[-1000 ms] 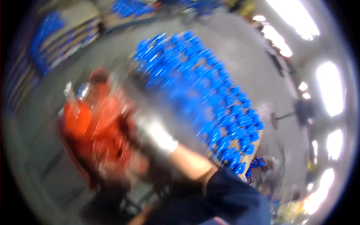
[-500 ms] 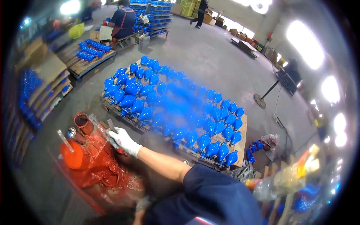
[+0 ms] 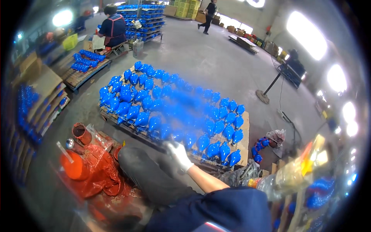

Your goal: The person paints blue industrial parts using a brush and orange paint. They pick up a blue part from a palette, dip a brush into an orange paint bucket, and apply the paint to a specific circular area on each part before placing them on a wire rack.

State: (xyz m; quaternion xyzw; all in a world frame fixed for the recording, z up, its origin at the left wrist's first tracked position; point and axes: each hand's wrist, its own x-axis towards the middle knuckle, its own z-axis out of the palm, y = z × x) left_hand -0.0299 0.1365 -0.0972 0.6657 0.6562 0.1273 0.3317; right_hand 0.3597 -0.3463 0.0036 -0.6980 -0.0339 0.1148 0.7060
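Observation:
My right hand (image 3: 179, 156), in a white glove, hangs just above the near edge of a low rack of glossy blue teardrop-shaped castings (image 3: 203, 142). Its fingertips are smeared by motion and lie against the blue pieces in view, so whether they hold anything is unclear. At the lower left my left hand (image 3: 83, 212) shows only as a blur beside the red-coated bench. On that bench stand a red paint-covered tub (image 3: 77, 167) with a flat stick (image 3: 64, 152) upright in it, and an open red cup (image 3: 82, 133).
A wire-and-board pallet (image 3: 243, 149) carries the castings; a blue smear blurs its middle. Right of it lie blue-and-red parts (image 3: 258, 150) and a clear plastic bag (image 3: 276, 136). A pedestal stand (image 3: 262, 96) is farther off. Loaded board stacks (image 3: 46, 102) rise at left. Two people (image 3: 113, 29) are beyond.
My right hand has swung right, from the red bench to the front of the blue castings. My left hand has shifted left. The view has turned slightly; the distant walker has moved.

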